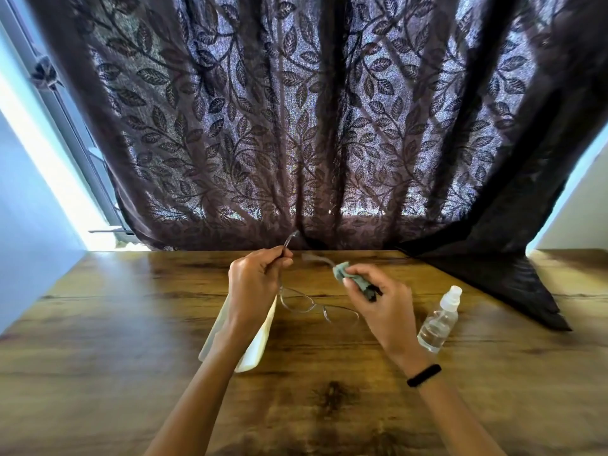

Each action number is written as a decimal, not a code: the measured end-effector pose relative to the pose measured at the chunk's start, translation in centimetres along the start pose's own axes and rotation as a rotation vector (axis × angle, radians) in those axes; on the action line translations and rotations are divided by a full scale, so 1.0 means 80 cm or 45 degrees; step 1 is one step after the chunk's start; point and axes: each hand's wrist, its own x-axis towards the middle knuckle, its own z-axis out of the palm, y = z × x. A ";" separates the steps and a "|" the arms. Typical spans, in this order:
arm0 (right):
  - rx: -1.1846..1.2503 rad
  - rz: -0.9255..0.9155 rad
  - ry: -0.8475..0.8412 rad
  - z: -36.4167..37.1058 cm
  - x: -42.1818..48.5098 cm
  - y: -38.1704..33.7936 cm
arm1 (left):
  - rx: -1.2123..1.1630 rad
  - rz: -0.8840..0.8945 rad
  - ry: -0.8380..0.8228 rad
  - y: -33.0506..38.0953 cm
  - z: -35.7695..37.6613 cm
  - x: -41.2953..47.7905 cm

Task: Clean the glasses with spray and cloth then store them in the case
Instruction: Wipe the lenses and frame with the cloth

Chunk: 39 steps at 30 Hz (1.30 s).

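while your left hand (pixel 253 281) pinches one arm of the glasses (pixel 309 306) and your right hand (pixel 378 301) squeezes the cloth (pixel 348 278) round the other | glasses hang beside the case (pixel 256 350) | tug hard and you could bend a hinge

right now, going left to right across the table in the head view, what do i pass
glasses case → glasses → cloth pinched in the right hand → spray bottle
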 end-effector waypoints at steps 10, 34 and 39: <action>0.479 0.557 0.321 -0.008 0.002 0.026 | 0.168 -0.057 -0.049 -0.011 -0.008 0.002; -0.613 -0.612 0.093 -0.022 -0.016 0.013 | 0.514 0.142 -0.038 0.018 0.004 0.020; -0.902 -0.723 -0.387 -0.004 -0.020 0.026 | 0.464 0.196 -0.055 0.032 0.007 0.020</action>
